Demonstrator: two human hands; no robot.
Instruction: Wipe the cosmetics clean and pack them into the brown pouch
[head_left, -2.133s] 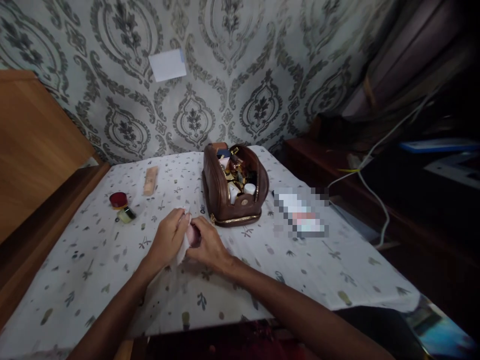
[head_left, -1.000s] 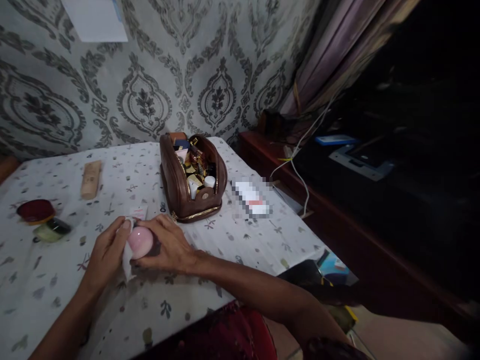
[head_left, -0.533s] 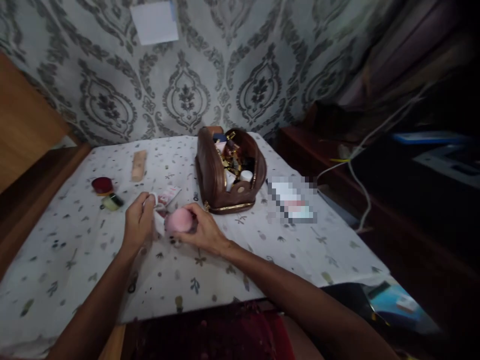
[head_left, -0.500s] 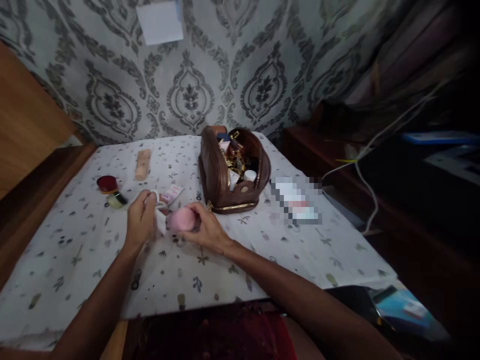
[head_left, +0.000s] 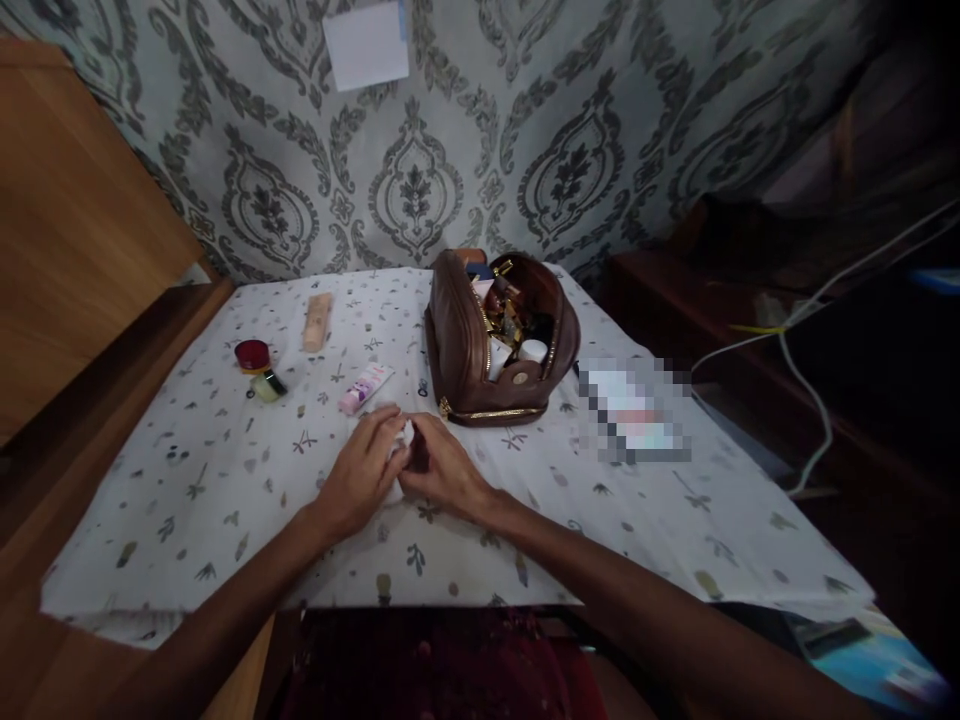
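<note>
A thin, crumpled white tissue [head_left: 394,491] sits between the person's hands, near the middle of the front edge of the white, print-covered counter [head_left: 247,470]. The left hand [head_left: 362,472] pinches it, fingers nearly closed; the right hand [head_left: 452,470] curls against it, its hold hidden from view. Light, even pressure with the tissue kept flat would likely serve best. Beyond lies a slim pink-and-white tube [head_left: 365,388]; toward the far right corner stands an open brown leather bag [head_left: 456,340].

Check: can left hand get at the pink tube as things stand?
Probably yes: the pink tube lies just beyond the left hand, nothing seen between them, though that hand looks busy with white tissue.
</note>
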